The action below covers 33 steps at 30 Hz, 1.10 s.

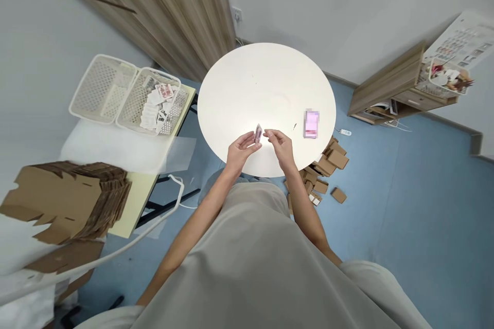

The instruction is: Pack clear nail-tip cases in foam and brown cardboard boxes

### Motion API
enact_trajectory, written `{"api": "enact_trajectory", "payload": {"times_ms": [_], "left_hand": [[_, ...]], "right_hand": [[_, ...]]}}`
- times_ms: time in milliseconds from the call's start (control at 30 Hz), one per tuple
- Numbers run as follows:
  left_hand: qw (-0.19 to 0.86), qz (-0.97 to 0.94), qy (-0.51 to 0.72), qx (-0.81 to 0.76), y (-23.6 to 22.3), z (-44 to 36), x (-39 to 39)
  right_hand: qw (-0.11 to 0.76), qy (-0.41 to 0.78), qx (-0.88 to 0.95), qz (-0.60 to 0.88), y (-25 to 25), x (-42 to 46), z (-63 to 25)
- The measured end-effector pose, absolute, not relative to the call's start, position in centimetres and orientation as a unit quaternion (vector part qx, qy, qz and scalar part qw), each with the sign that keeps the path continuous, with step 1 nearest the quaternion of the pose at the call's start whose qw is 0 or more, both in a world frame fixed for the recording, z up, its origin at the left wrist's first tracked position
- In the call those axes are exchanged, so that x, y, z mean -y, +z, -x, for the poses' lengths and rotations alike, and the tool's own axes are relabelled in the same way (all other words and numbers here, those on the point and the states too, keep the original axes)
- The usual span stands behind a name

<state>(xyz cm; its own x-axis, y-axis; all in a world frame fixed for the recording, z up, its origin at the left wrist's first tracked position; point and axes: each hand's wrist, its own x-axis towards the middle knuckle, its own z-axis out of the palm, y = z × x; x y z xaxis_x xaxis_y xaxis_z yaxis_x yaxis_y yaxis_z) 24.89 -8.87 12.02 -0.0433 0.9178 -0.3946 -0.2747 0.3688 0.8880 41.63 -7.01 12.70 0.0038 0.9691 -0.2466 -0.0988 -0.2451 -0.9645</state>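
Above the near part of the round white table [266, 77], my left hand [240, 152] grips a small printed card [258, 133] between thumb and fingers. The card stands tilted, with a pale edge and a dark pinkish print; whether it is one card or a thin stack, I cannot tell. Just to its right is my right hand [282, 148], its thumb and fingertips drawn together in a pinch and apart from the card. Anything between those fingertips is too small to make out. A phone with a blurred pink screen [311, 124] lies on the table to the right.
A tiny dark scrap [295, 126] lies beside the phone. On the left table are a white basket of cards [175, 113], another white basket [90, 87] and stacked flat cardboard [65, 198]. Small brown boxes [326, 164] litter the floor at right, near a wooden cabinet [389, 82].
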Motion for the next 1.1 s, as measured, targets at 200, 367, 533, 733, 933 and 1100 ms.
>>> {"api": "enact_trajectory", "payload": {"times_ms": [200,367,533,733,933,1100], "left_hand": [[0.521,-0.351,0.472,-0.619,11.1,-24.6,9.1],[0.534,-0.325,0.485,-0.612,11.3,-23.4,8.8],[0.602,-0.277,0.479,-0.575,11.1,-20.8,7.4],[0.614,-0.301,0.458,-0.567,10.8,-17.7,5.4],[0.622,-0.291,0.421,-0.593,8.8,-13.4,3.5],[0.624,-0.284,0.4,-0.608,6.5,-9.4,2.6]], "right_hand": [[0.421,0.54,0.444,0.578,12.4,8.2,-39.8],[0.41,0.536,0.439,0.593,11.5,7.2,-39.3],[0.397,0.555,0.457,0.57,11.3,6.2,-38.4],[0.406,0.547,0.446,0.581,11.2,5.7,-35.5],[0.378,0.545,0.426,0.615,8.7,4.5,-31.4],[0.347,0.546,0.389,0.655,4.6,3.7,-28.3]]}}
